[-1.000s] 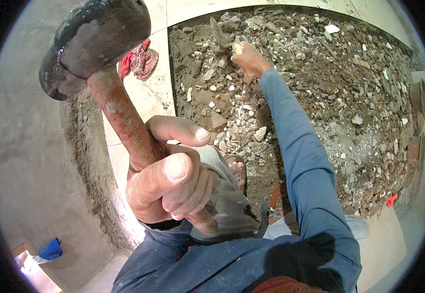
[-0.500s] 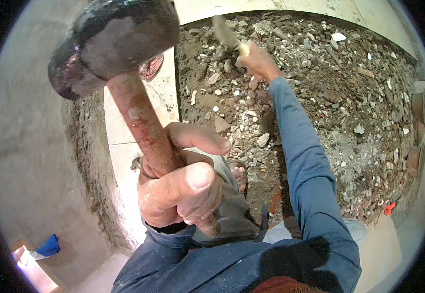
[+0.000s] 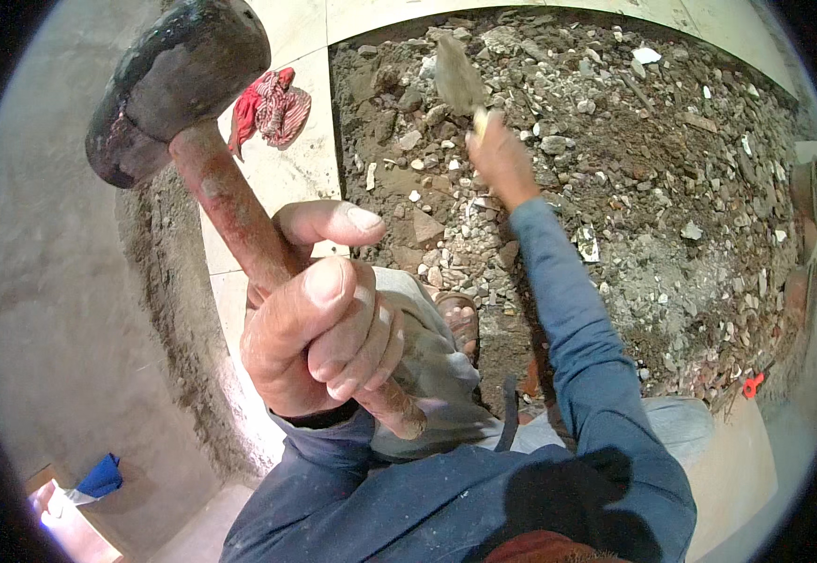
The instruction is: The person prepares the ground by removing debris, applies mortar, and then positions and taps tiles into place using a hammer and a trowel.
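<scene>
Black-headed, the mallet (image 3: 216, 178) slants upward in the left hand (image 3: 310, 324), fingers curled round mid-handle, one lifted loose, likely for balance. Blurred, the right hand (image 3: 504, 167) wraps the trowel (image 3: 460, 80) by its handle, seemingly for reach across the rubble (image 3: 615, 159); contact I can't tell.

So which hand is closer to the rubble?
Right. The right hand is out over the rubble, holding a trowel; the left hand is held up near the camera with a mallet, farther off.
</scene>
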Demonstrator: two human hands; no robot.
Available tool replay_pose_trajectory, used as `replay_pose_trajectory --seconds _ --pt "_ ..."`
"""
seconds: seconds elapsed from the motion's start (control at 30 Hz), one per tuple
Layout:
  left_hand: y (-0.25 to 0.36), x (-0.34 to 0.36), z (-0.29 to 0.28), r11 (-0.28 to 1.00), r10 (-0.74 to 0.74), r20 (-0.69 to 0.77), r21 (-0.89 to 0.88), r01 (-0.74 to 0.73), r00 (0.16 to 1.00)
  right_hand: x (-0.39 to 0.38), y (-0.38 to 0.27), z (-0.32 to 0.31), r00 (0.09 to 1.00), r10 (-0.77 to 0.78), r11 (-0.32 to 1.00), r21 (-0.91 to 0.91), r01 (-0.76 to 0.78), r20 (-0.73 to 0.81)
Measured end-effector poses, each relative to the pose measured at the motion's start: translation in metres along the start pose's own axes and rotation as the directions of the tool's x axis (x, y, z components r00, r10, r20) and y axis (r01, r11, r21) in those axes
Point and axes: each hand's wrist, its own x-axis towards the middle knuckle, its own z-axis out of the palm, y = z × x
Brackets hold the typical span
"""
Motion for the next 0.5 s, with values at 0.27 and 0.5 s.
replay_pose_trajectory --seconds 0.27,0.5 --pt "-0.008 -0.008 0.011 0.999 -0.024 0.016 0.045 0.023 1.0 -0.045 0.003 0.052 0.912 -0.403 0.881 -0.236 0.409 0.078" --pt "-0.007 -0.016 0.012 0.997 0.026 0.027 0.071 -0.028 0.999 -0.025 0.066 -0.014 0.979 -0.196 0.865 -0.46 0.201 0.06"
